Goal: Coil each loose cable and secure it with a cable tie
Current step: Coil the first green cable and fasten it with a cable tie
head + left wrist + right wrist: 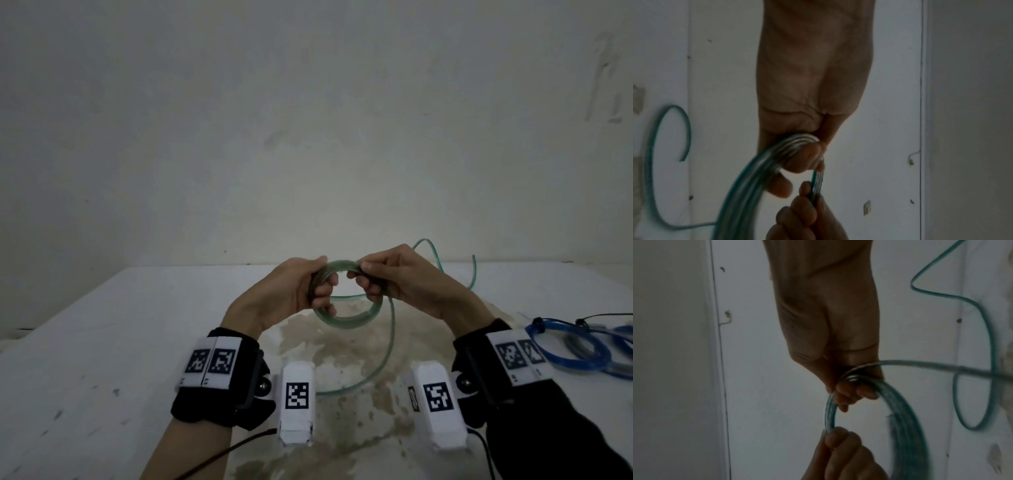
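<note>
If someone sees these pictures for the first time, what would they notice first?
Probably the translucent green cable coil, held above the white table by the left hand and right hand, its loose tail trailing onto the table. Next, the blue coiled cables at the right edge.

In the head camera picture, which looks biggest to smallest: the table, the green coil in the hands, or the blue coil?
1. The table, by far.
2 and 3. The green coil and blue coil look alike; the blue one is blurred and partly hidden, so I can't rank them.
</note>
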